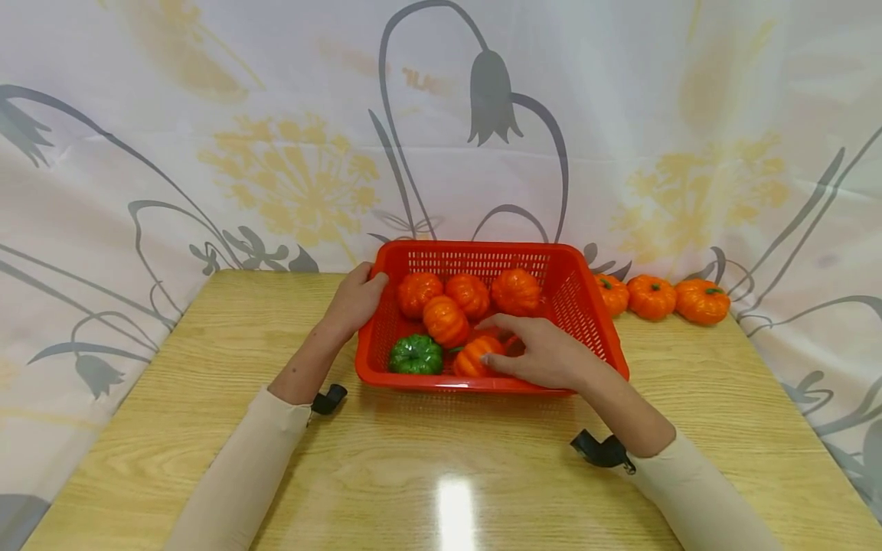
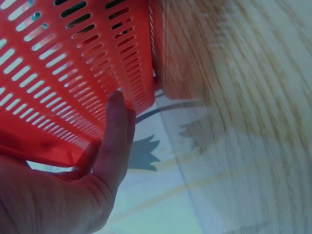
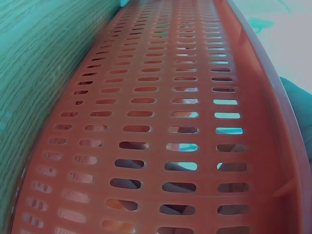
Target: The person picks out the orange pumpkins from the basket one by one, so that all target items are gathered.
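Note:
A red plastic basket [image 1: 489, 385] with slotted walls stands on the table. My left hand [image 1: 356, 297] grips its left rim; in the left wrist view that hand's fingers [image 2: 114, 131] lie along the outer wall. My right hand [image 1: 544, 353] reaches over the front rim into the basket. Its thumb touches an orange pumpkin [image 1: 475, 357] at the front, while the fingers extend above it with a visible gap. Beside that pumpkin lies a green pumpkin [image 1: 416, 355]. Behind them are several more orange pumpkins [image 1: 445, 321]. The right wrist view shows only the basket's outer wall [image 3: 161, 117] up close.
Three orange pumpkins [image 1: 651, 297] sit in a row right of the basket, along the back edge of the wooden table [image 1: 386, 474]. A flower-patterned cloth [image 1: 276, 92] hangs behind the table. Black wrist mounts [image 1: 602, 450] are strapped at both sleeves.

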### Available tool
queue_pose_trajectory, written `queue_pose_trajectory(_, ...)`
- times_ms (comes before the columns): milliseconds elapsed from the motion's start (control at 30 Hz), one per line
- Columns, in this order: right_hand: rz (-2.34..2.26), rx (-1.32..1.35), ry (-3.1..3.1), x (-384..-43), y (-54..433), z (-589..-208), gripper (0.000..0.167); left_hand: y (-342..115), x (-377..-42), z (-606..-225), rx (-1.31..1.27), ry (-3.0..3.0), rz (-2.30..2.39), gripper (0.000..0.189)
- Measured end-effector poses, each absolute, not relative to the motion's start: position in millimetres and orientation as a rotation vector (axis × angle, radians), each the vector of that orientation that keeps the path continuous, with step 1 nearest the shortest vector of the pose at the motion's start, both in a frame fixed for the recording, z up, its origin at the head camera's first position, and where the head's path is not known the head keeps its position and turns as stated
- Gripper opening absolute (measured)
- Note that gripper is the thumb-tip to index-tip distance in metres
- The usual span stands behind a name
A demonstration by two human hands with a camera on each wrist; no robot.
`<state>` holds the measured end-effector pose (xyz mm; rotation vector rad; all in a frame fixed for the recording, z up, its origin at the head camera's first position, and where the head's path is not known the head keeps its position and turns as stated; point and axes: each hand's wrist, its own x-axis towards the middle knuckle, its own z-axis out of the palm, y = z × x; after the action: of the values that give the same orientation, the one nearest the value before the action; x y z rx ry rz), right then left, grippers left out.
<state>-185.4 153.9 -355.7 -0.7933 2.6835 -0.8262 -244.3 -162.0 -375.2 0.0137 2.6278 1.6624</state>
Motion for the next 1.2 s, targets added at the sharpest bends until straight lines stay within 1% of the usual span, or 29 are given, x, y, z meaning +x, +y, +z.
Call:
queue_pose_trajectory(167,-0.837,-0.825,2.657,-186,155,-355,0.034,-162,-245,-376,0.019,2.626,1.671,0.042)
queue_pose_trajectory(433,-0.884,-0.835,2.638,-185,156,-357,0.029,-163,-246,-378,0.031,2.618,1.671,0.041)
queue_pose_trajectory(567,-0.881,-0.804,2.647,-186,157,-357,0.035,-164,-246,-378,0.036,2.611,1.673,0.042)
queue_pose_trajectory(900,-0.885,-0.750,2.714,-184,160,-353,0.035,-164,-246,-378,0.036,2.609,1.672,0.042)
queue_pose_trajectory(1200,-1.045,-0.767,2.782,-178,179,-346,0.044,-164,-246,-376,0.036,2.586,1.678,0.041)
